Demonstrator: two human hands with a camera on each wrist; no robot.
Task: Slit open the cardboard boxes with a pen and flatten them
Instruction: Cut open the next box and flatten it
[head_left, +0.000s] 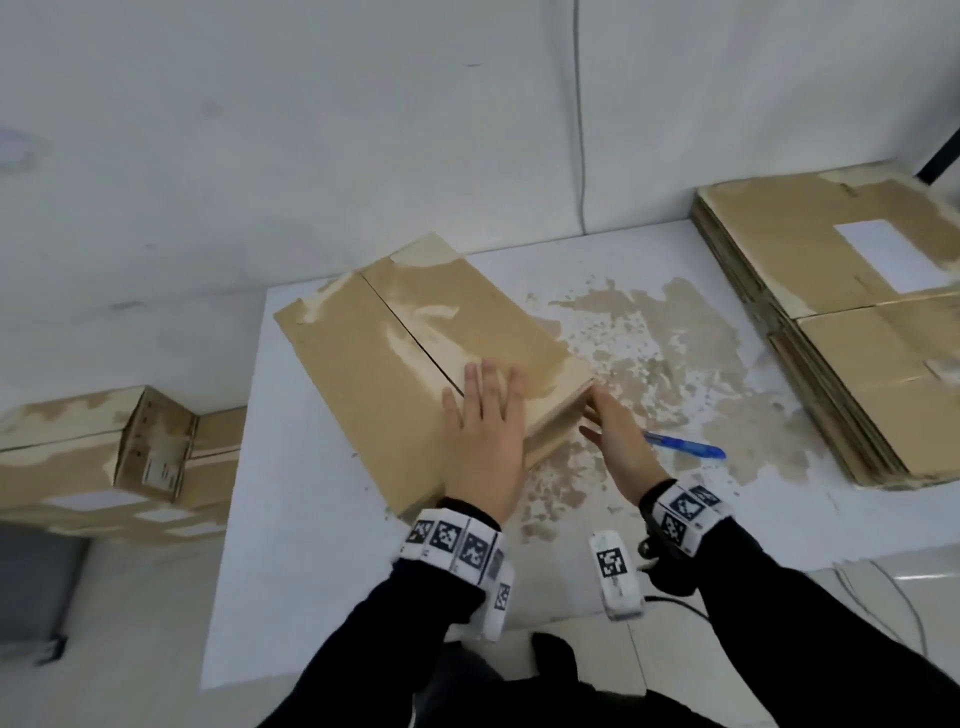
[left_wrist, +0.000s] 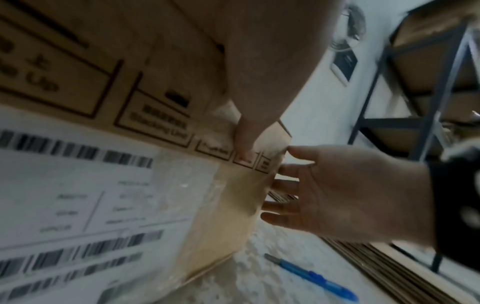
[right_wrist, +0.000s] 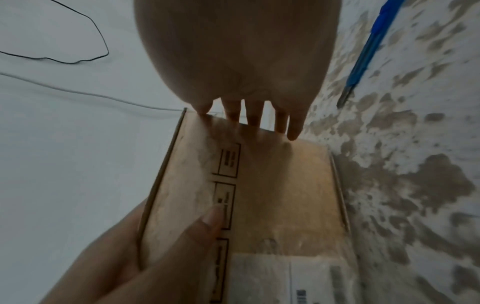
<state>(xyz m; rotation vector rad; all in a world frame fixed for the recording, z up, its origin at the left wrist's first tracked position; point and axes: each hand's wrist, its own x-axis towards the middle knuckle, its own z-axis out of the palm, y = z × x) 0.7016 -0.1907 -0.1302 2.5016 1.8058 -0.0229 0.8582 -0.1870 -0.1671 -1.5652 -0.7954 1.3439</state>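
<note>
A closed cardboard box (head_left: 415, 358) lies on the white table (head_left: 311, 571), its top seam running away from me. My left hand (head_left: 485, 415) lies flat on the top near the closest corner. Its thumb (left_wrist: 244, 144) reaches down over the printed side face (right_wrist: 272, 195). My right hand (head_left: 610, 426) is held open beside the box's right corner, straight fingers (right_wrist: 259, 117) touching the edge, and holds nothing. A blue pen (head_left: 685, 447) lies loose on the table just right of that hand. It also shows in the wrist views as the pen (left_wrist: 311, 275) and the pen (right_wrist: 369, 49).
A stack of flattened cardboard (head_left: 841, 322) fills the table's right side. Closed boxes (head_left: 104, 447) sit on the floor to the left. A white tagged block (head_left: 615, 577) lies at the table's near edge. A dark metal shelf (left_wrist: 420, 102) stands further right.
</note>
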